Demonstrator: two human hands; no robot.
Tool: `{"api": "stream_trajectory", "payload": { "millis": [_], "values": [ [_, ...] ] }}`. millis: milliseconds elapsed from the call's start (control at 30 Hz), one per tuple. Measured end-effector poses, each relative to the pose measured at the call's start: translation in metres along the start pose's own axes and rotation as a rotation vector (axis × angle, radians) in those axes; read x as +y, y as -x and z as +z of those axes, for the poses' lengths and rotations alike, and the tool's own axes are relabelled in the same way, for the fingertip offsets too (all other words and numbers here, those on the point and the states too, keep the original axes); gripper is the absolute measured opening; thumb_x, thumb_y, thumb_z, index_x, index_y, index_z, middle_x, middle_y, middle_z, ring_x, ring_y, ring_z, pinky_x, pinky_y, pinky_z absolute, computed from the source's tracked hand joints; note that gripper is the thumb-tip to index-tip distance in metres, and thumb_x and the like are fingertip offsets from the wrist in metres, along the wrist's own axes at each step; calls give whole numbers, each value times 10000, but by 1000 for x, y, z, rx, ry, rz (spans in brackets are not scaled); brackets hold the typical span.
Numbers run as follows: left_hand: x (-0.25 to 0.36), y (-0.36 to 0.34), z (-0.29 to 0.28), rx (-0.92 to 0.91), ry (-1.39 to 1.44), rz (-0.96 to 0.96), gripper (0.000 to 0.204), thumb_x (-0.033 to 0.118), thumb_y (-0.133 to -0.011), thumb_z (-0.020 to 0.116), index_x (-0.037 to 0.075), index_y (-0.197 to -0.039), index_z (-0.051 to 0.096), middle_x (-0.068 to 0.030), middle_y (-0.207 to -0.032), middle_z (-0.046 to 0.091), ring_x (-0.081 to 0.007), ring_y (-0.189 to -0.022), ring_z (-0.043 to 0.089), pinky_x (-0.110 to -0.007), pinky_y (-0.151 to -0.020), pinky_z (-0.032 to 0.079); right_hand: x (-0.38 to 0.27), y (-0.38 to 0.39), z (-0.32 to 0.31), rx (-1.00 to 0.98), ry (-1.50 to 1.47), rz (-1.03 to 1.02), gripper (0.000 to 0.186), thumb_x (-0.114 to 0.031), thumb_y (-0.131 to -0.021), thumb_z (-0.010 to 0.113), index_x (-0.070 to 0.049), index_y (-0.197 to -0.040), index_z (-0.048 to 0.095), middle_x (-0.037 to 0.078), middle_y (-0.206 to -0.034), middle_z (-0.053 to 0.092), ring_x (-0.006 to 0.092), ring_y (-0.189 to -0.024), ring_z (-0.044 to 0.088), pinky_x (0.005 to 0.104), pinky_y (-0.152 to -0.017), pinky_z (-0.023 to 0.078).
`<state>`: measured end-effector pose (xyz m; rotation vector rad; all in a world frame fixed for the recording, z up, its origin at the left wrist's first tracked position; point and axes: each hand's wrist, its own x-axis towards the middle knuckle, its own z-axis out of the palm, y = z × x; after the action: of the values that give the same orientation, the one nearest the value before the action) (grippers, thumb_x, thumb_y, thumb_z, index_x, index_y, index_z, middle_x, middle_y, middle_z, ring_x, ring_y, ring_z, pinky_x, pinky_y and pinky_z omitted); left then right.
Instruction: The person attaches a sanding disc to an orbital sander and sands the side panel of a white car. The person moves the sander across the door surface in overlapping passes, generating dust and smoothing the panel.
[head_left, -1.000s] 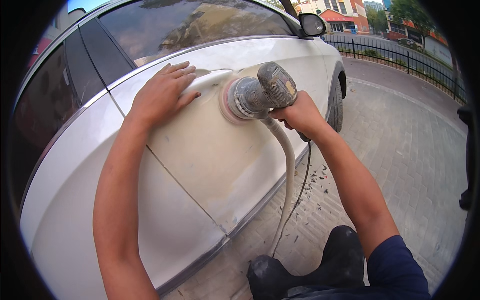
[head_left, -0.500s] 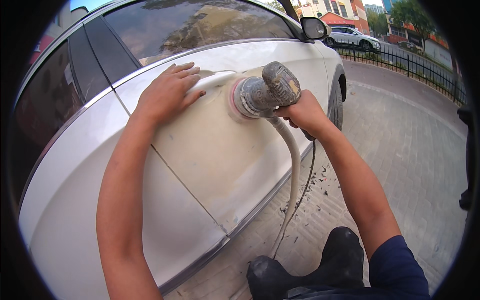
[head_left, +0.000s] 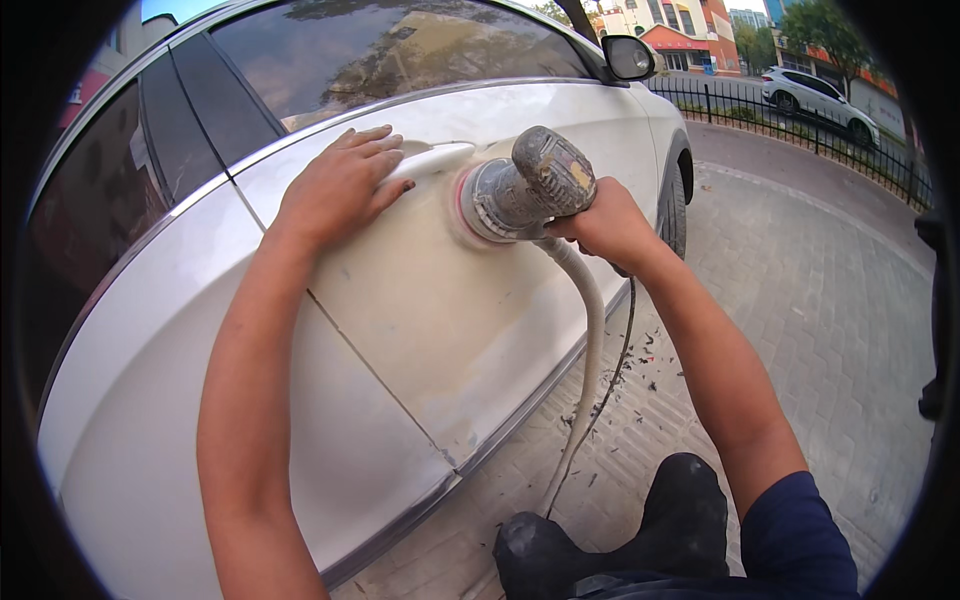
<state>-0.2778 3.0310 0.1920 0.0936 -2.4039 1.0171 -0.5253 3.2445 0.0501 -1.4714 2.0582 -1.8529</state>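
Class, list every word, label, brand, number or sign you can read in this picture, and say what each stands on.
No text can be read for certain.
Sander: pale markings on its dusty grey top, too worn and blurred to read.
Red-and-white building: possible lettering above the entrance, too small to read.
Car door: no lettering visible.

The left hand lies spread flat, palm turned away from me, its fingers angled up and to the right, the thumb held apart with a dark smudge at its tip. The left forearm climbs nearly upright, leaning inward toward the wrist. Across from it, the right hand is curled into a grip, while the right forearm slants up and inward, bare below the elbow.
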Motion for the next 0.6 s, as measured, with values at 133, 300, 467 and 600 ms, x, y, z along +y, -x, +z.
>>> {"api": "stream_trajectory", "payload": {
  "millis": [133, 300, 467, 600],
  "values": [
    [1, -1, 0, -7, -5, -21, 456, 352, -1108, 666, 16, -1408, 732, -143, -1553, 678, -311, -1557, 520, -453, -1306, 410, 3, -3, -3, -53, 11, 126, 395, -195, -757, 929, 82, -1019, 828, 215, -942, 829, 316, -888, 806, 405, -864, 620],
    [2, -2, -1, -18, -28, -16, 451, 351, -1112, 661, 21, -1410, 733, -140, -1559, 675, -315, -1558, 519, -446, -1292, 427, -4, 2, 4, -68, 123, 3, 422, -221, -755, 933, 85, -1024, 824, 248, -980, 828, 371, -934, 808, 418, -902, 623],
    [0, 0, 1, -1, -1, -7, 446, 345, -1109, 669, 21, -1407, 735, -147, -1555, 676, -316, -1555, 522, -444, -1291, 427, -6, -1, 0, -46, 154, 41, 406, -198, -757, 934, 69, -1045, 832, 241, -1006, 833, 361, -939, 811, 412, -911, 624],
    [-2, -1, 2, 3, -13, -2, 439, 337, -1104, 677, 19, -1401, 740, -150, -1545, 683, -317, -1551, 527, -445, -1287, 429, -1, -5, -7, -29, 58, 116, 398, -169, -763, 930, 82, -1054, 828, 227, -980, 836, 335, -933, 817, 405, -897, 620]
  ]
}}
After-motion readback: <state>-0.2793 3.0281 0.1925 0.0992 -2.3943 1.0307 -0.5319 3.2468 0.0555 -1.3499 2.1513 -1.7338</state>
